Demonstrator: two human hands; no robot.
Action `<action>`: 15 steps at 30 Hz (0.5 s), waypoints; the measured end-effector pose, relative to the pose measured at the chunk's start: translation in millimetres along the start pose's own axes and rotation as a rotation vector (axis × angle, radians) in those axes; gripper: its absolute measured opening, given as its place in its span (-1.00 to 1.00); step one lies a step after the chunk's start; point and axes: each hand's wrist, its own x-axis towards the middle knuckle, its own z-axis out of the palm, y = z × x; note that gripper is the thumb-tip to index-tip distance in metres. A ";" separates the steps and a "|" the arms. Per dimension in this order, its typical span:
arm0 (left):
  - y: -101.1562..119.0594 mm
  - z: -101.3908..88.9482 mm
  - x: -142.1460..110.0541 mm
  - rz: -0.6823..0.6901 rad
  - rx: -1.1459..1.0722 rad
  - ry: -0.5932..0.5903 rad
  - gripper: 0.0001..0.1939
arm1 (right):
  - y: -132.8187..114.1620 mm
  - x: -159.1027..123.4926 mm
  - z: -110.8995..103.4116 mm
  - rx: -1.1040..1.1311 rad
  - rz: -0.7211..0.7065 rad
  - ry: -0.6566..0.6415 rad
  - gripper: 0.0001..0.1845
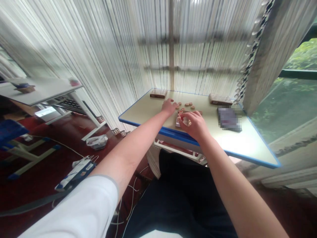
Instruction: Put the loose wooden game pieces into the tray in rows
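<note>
Round pale wooden pieces with red marks, like Chinese chess pieces (192, 107), lie scattered on the cream desk (138, 110) beyond my hands. My left hand (169, 107) is over the desk, fingers apart, its tips beside the nearest pieces. In front of me sits a small open box (177, 123) with several pieces in it. Over this box is my right hand (196, 124), thumb and forefinger closed on a chess piece (180, 118). Part of the box is hidden under that hand.
One flat brown box (158, 93) lies at the desk's back left, another box (220, 99) at the back right. A blurred-out dark packet (229, 118) is on the right. Striped curtains hang behind. Cables, a bag (97, 141) and a blue stool (12, 134) are at left.
</note>
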 end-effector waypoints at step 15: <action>-8.8 -6.4 -6.0 -0.070 0.000 0.080 -0.79 | -4.1 -1.7 1.1 -0.083 -0.002 -0.141 -0.74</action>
